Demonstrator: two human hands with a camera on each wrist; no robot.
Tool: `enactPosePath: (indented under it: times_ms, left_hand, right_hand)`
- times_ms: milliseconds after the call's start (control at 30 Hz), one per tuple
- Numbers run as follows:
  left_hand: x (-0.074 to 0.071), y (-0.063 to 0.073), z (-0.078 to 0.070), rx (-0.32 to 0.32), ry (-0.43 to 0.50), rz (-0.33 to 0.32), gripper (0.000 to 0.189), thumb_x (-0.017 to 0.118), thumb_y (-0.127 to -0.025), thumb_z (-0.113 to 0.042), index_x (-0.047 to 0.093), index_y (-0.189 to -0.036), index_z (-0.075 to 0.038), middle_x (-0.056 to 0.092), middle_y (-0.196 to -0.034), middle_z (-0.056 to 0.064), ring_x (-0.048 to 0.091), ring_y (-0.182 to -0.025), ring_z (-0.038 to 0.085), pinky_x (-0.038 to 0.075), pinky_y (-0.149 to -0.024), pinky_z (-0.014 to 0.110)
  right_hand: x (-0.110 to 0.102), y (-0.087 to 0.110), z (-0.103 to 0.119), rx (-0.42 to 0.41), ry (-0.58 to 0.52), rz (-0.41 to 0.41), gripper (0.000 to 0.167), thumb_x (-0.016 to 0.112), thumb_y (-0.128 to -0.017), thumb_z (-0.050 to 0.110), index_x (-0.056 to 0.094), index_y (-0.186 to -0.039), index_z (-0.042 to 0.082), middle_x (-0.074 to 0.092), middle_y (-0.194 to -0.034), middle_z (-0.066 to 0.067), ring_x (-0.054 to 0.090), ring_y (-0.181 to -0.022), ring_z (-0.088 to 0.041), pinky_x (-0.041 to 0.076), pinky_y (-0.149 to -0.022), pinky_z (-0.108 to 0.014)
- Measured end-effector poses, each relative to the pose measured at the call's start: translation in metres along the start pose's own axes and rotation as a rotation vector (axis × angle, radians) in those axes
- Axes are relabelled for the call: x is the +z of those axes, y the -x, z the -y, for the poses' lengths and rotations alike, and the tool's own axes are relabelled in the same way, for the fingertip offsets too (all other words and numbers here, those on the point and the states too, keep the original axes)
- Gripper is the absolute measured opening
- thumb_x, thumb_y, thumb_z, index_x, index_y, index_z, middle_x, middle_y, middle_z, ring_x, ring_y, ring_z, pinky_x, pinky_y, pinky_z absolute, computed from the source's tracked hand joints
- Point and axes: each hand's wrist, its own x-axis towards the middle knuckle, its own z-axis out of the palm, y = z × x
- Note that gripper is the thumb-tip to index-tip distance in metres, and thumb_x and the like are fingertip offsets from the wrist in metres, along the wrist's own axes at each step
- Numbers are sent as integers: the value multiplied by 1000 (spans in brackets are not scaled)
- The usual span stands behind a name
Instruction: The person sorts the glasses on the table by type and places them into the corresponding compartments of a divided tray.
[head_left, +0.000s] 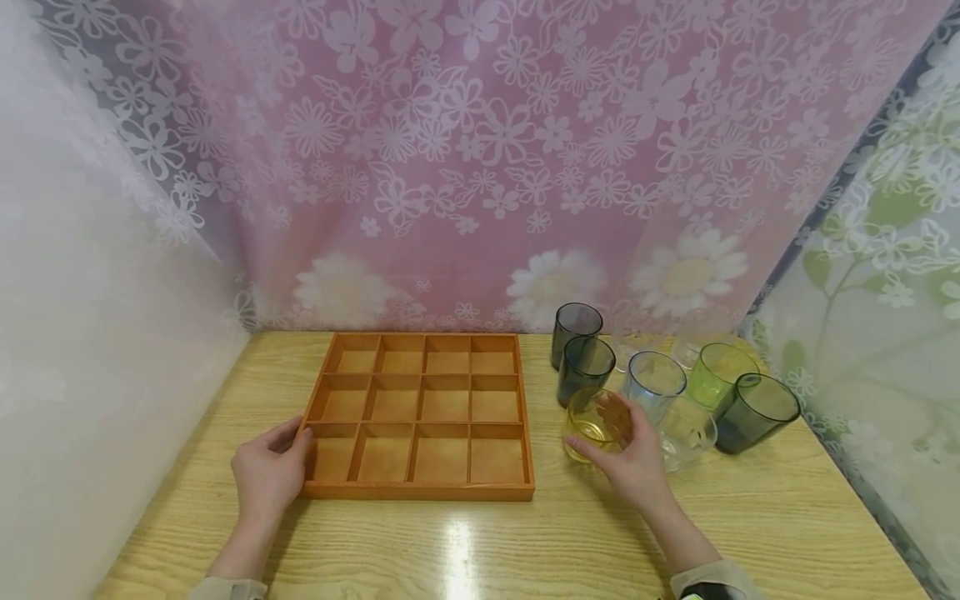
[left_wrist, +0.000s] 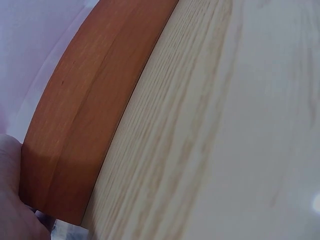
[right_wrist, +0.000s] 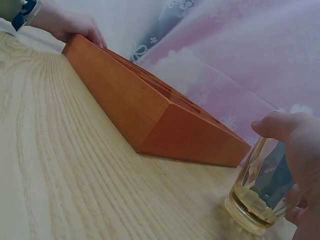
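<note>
A wooden compartment tray (head_left: 408, 490) lies flat on the table, its compartments bare. My left hand (head_left: 272, 471) grips the tray's left wall near the front corner, fingers at the rim. In the left wrist view only part of that hand (left_wrist: 12, 192) shows, against the tray's side (left_wrist: 95, 100). My right hand (head_left: 637, 458) holds a yellow glass tumbler (head_left: 588, 429) upright, thumb on the near side and fingers around the far side. In the right wrist view the tumbler's base (right_wrist: 247, 215) is at or just above the tabletop; I cannot tell which.
Several other glasses crowd around the right hand: two dark grey ones (head_left: 577, 321) (head_left: 585, 375) behind, a bluish one (head_left: 656, 379), a green one (head_left: 720, 379), a clear one (head_left: 686, 437) and a dark green one (head_left: 757, 417). Flowered curtains (head_left: 480, 167) enclose the wooden table (head_left: 420, 550).
</note>
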Motion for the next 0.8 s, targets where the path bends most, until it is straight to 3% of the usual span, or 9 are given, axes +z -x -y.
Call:
enactPosePath:
  times_ms: [200,433,633,800]
  left_hand:
    - [0,1,-1,3,-9,1,24,77,-96,-8,79,-117,3,77,-107,21,73,-99,28,47,-69,3]
    - [0,1,-2,3,-4,-8,24,78,-95,-7,80,-116,4,77,-106,21,73,-91,14,48,-68,4]
    - [-1,2,-2,10,16,-10,24,77,-95,-6,79,-115,6,76,-108,23,74,-95,23,48,-68,4]
    - [-1,1,-1,-1,5,-9,24,77,-95,-7,79,-116,4,77,-108,21,70,-89,5,48,-69,4]
  right_hand:
    - [-3,2,4,-1,-10,15,87,95,-81,10,45,-152,1,59,-145,-14,54,-133,-30,43,-104,-13]
    - [-3,3,10,-15,-16,27,86,95,-81,13,46,-151,2,59,-145,-13,55,-133,-30,43,-104,-13]
    - [-3,2,18,-35,-4,42,85,95,-81,14,47,-151,2,59,-146,-12,55,-134,-30,43,-103,-12]
    - [-3,3,24,-40,4,51,85,95,-81,15,48,-151,4,59,-147,-12,55,-134,-29,43,-103,-12]
